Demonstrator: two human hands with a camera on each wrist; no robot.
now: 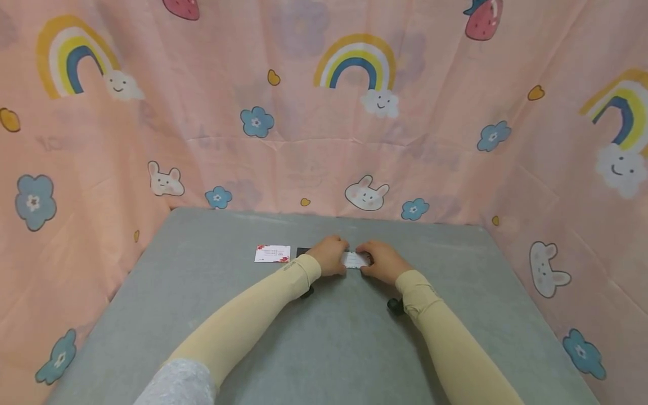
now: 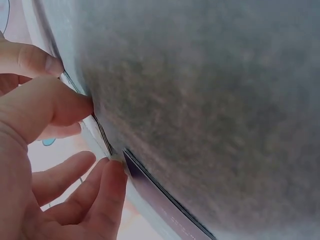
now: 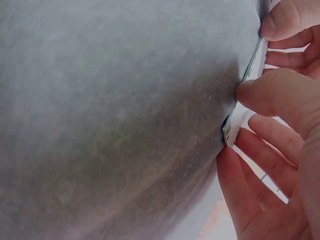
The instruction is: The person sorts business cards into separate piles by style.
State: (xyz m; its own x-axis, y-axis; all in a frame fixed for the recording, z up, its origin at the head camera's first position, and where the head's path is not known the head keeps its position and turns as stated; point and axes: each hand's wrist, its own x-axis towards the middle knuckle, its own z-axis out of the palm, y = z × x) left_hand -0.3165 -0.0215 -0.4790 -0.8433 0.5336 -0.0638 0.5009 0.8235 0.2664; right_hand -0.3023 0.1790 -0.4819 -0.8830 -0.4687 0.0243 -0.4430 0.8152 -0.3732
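A small stack of white business cards (image 1: 356, 260) lies flat on the grey table between my two hands. My left hand (image 1: 328, 257) pinches its left end, the thumb at the near edge and the fingers around the far side. At the other end my right hand (image 1: 386, 262) pinches the stack the same way. The stack's thin layered edge (image 3: 253, 59) shows in the right wrist view. Next to the left fingertips lies a dark card pile (image 2: 157, 189), partly hidden by that hand in the head view.
Left of the dark pile lies a white card with red flowers (image 1: 272, 253). The grey table (image 1: 344, 343) stretches in front of the hands. A pink printed curtain (image 1: 304, 163) hangs along its back and sides.
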